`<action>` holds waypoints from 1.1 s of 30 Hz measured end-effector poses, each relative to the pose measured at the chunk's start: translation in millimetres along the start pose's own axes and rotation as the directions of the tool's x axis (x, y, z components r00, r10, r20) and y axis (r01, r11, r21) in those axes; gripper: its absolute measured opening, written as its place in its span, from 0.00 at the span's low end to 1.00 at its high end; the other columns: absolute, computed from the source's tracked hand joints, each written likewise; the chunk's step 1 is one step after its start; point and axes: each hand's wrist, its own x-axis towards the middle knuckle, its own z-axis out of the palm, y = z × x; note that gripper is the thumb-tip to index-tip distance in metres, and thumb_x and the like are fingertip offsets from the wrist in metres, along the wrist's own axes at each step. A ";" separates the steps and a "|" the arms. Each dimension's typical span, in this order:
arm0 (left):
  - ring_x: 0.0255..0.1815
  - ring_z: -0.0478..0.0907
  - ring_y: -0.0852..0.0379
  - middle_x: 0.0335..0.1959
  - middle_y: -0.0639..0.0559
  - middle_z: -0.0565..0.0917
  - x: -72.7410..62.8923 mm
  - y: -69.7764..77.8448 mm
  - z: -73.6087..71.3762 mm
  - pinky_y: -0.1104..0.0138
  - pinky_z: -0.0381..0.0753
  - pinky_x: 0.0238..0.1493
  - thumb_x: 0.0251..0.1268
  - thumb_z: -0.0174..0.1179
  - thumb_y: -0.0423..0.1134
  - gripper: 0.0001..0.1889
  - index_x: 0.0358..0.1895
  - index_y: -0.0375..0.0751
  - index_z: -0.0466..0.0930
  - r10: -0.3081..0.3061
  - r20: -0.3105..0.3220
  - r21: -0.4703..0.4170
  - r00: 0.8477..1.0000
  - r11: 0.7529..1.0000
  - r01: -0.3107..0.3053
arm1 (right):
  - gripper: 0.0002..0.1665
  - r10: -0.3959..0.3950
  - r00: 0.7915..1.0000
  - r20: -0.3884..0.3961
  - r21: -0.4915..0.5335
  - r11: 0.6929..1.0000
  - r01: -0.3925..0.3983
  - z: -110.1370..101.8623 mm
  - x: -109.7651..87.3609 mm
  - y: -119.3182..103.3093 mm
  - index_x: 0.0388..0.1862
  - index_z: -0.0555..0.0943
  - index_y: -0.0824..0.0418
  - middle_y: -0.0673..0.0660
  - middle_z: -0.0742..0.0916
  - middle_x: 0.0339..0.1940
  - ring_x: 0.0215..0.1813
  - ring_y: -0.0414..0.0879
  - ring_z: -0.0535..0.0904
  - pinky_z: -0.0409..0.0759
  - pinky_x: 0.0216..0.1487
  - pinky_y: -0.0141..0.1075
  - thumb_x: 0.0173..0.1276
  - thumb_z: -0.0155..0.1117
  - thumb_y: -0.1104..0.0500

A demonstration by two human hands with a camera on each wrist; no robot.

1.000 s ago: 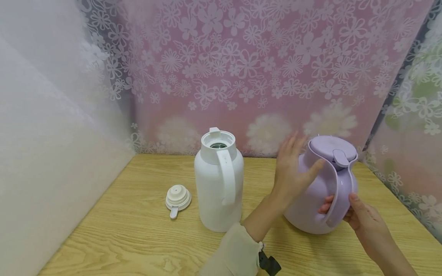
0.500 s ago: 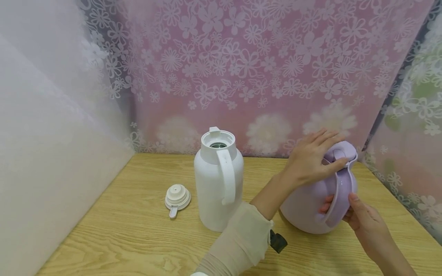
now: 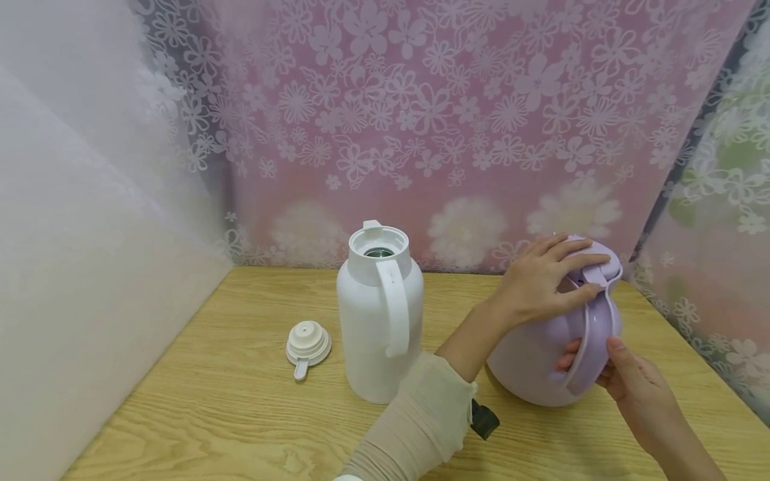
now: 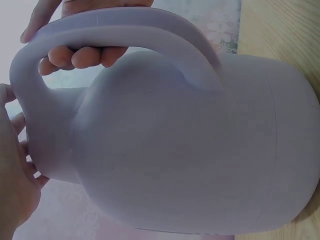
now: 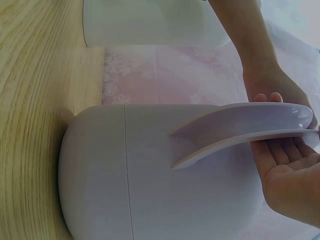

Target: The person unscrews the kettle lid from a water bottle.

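Note:
A lilac insulated jug (image 3: 532, 364) stands upright on the table at the right of the head view. My left hand (image 3: 537, 282) grips its lid (image 3: 611, 266) from above, fingers spread over the top and thumb on the near side by the lever. In the left wrist view, that hand's fingertips show along the jug's neck (image 4: 52, 135). My right hand (image 3: 645, 394) holds the handle (image 3: 597, 341), fingers passed through the loop and thumb on the outside. The right wrist view shows the handle (image 5: 240, 131) and my right palm (image 5: 292, 177) close up.
To the left stands a white insulated jug (image 3: 375, 334), its top uncovered and its handle toward me. A cream lid (image 3: 308, 344) lies left of it on the wooden table (image 3: 210, 414). Flowered curtain (image 3: 385, 120) closes off the back. A black strap (image 3: 484, 421) hangs from my left wrist.
My left hand has moved right and up from the jug's side onto its lid, then shifted its fingers slightly there. My right hand has kept its hold on the handle.

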 end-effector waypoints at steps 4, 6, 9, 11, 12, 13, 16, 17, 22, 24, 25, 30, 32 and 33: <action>0.70 0.32 0.66 0.70 0.69 0.51 -0.9 -0.9 -0.6 0.68 0.29 0.65 0.67 0.40 0.62 0.26 0.68 0.69 0.57 0.027 0.006 -0.008 1.000 1.000 -0.027 | 0.31 0.002 1.000 -0.002 -0.009 1.000 -0.002 0.2 -0.4 0.6 0.56 0.71 0.73 0.60 0.82 0.49 0.52 0.46 0.77 0.71 0.51 0.29 0.76 0.16 0.65; 0.69 0.29 0.68 0.70 0.69 0.52 -0.7 -1.6 -0.5 0.70 0.24 0.64 0.67 0.41 0.62 0.26 0.68 0.68 0.57 0.036 0.010 -0.013 0.999 0.999 -0.036 | 0.31 0.006 1.000 0.001 -0.011 1.000 -0.006 0.0 -0.7 0.7 0.56 0.71 0.72 0.60 0.82 0.49 0.52 0.46 0.77 0.71 0.51 0.29 0.76 0.16 0.65; 0.67 0.24 0.70 0.69 0.69 0.53 -0.5 -2.6 0.1 0.72 0.20 0.61 0.67 0.42 0.61 0.26 0.68 0.66 0.58 0.054 0.005 -0.021 0.998 0.998 -0.054 | 0.31 0.015 1.000 0.002 -0.018 1.000 -0.015 0.4 -0.7 0.0 0.56 0.71 0.71 0.59 0.82 0.48 0.52 0.46 0.77 0.71 0.51 0.29 0.76 0.16 0.64; 0.67 0.23 0.70 0.69 0.70 0.53 -0.7 -2.9 0.0 0.73 0.20 0.61 0.67 0.42 0.61 0.26 0.68 0.65 0.58 0.061 0.007 -0.035 0.998 0.998 -0.061 | 0.31 0.021 1.000 0.006 -0.016 1.000 -0.021 0.6 -0.3 -0.9 0.55 0.71 0.71 0.59 0.82 0.48 0.52 0.46 0.77 0.71 0.51 0.29 0.76 0.16 0.64; 0.67 0.24 0.70 0.69 0.70 0.53 -0.8 -3.2 -0.4 0.74 0.21 0.61 0.67 0.42 0.60 0.26 0.68 0.65 0.58 0.061 0.012 -0.045 0.998 0.997 -0.061 | 0.31 0.022 1.000 0.005 -0.017 1.000 -0.022 0.9 -0.2 -1.2 0.55 0.71 0.71 0.59 0.82 0.48 0.52 0.46 0.77 0.71 0.51 0.29 0.76 0.16 0.64; 0.67 0.25 0.70 0.69 0.71 0.53 -0.8 -3.4 -1.2 0.75 0.22 0.61 0.67 0.42 0.61 0.26 0.68 0.66 0.58 0.059 0.020 -0.056 0.998 0.997 -0.058 | 0.31 0.021 1.000 0.007 -0.016 1.000 -0.021 1.2 -0.2 -1.5 0.54 0.71 0.71 0.59 0.82 0.48 0.52 0.46 0.77 0.71 0.51 0.29 0.76 0.16 0.64; 0.67 0.30 0.72 0.69 0.73 0.51 -0.7 -4.4 -5.4 0.76 0.26 0.61 0.67 0.42 0.61 0.26 0.68 0.67 0.58 0.044 0.050 -0.101 0.998 0.994 -0.039 | 0.31 0.012 1.000 0.012 -0.008 1.000 -0.012 1.8 0.7 -1.7 0.54 0.71 0.73 0.60 0.82 0.48 0.51 0.46 0.77 0.71 0.50 0.29 0.76 0.15 0.64; 0.67 0.31 0.73 0.68 0.74 0.51 -0.5 -5.0 -7.3 0.76 0.28 0.62 0.66 0.43 0.62 0.26 0.68 0.68 0.58 0.033 0.063 -0.121 0.997 0.992 -0.025 | 0.31 0.009 1.000 0.013 -0.006 1.000 -0.009 1.9 1.2 -1.6 0.54 0.71 0.73 0.60 0.82 0.47 0.51 0.46 0.77 0.71 0.50 0.29 0.76 0.15 0.65; 0.66 0.32 0.77 0.67 0.78 0.51 1.1 -5.4 -14.9 0.76 0.32 0.63 0.64 0.45 0.63 0.27 0.67 0.71 0.59 -0.013 0.124 -0.189 0.992 0.981 0.036 | 0.31 0.001 1.000 0.012 -0.024 1.000 -0.001 2.9 2.3 -1.7 0.52 0.71 0.74 0.60 0.83 0.45 0.50 0.46 0.78 0.72 0.49 0.30 0.76 0.15 0.65; 0.66 0.32 0.76 0.67 0.78 0.51 1.1 -5.1 -15.0 0.76 0.32 0.63 0.63 0.46 0.63 0.27 0.66 0.72 0.59 -0.021 0.136 -0.203 0.990 0.978 0.048 | 0.31 0.002 1.000 0.014 -0.033 0.999 -0.002 3.3 1.9 -2.0 0.52 0.71 0.74 0.60 0.83 0.45 0.50 0.46 0.78 0.72 0.49 0.30 0.76 0.15 0.65; 0.66 0.33 0.76 0.67 0.78 0.51 1.1 -5.2 -14.7 0.75 0.33 0.63 0.63 0.46 0.63 0.27 0.66 0.72 0.59 -0.022 0.137 -0.206 0.990 0.977 0.051 | 0.31 0.001 1.000 0.015 -0.037 0.999 0.000 3.2 1.9 -2.2 0.52 0.71 0.74 0.60 0.83 0.44 0.49 0.46 0.78 0.72 0.49 0.29 0.76 0.15 0.65; 0.66 0.33 0.77 0.66 0.80 0.50 1.1 -4.8 -12.0 0.74 0.38 0.64 0.62 0.48 0.64 0.26 0.65 0.74 0.60 -0.052 0.127 -0.232 0.991 0.969 0.081 | 0.31 0.005 1.000 0.015 -0.057 0.998 -0.004 3.1 1.2 -3.4 0.52 0.70 0.73 0.59 0.83 0.44 0.49 0.46 0.78 0.72 0.49 0.29 0.76 0.15 0.65; 0.66 0.33 0.77 0.66 0.80 0.51 1.0 -5.0 -11.7 0.73 0.40 0.64 0.61 0.48 0.64 0.26 0.65 0.75 0.61 -0.063 0.118 -0.242 0.991 0.966 0.090 | 0.31 0.007 1.000 0.010 -0.066 0.998 -0.006 3.3 1.4 -3.7 0.52 0.70 0.73 0.59 0.83 0.44 0.49 0.45 0.78 0.72 0.49 0.29 0.76 0.15 0.64; 0.66 0.34 0.77 0.66 0.80 0.51 0.9 -5.0 -11.7 0.73 0.40 0.64 0.61 0.48 0.64 0.26 0.64 0.75 0.61 -0.066 0.115 -0.245 0.991 0.965 0.092 | 0.31 0.009 1.000 0.009 -0.070 0.998 -0.008 3.3 1.6 -3.8 0.52 0.70 0.73 0.58 0.83 0.44 0.49 0.45 0.78 0.72 0.49 0.29 0.76 0.15 0.64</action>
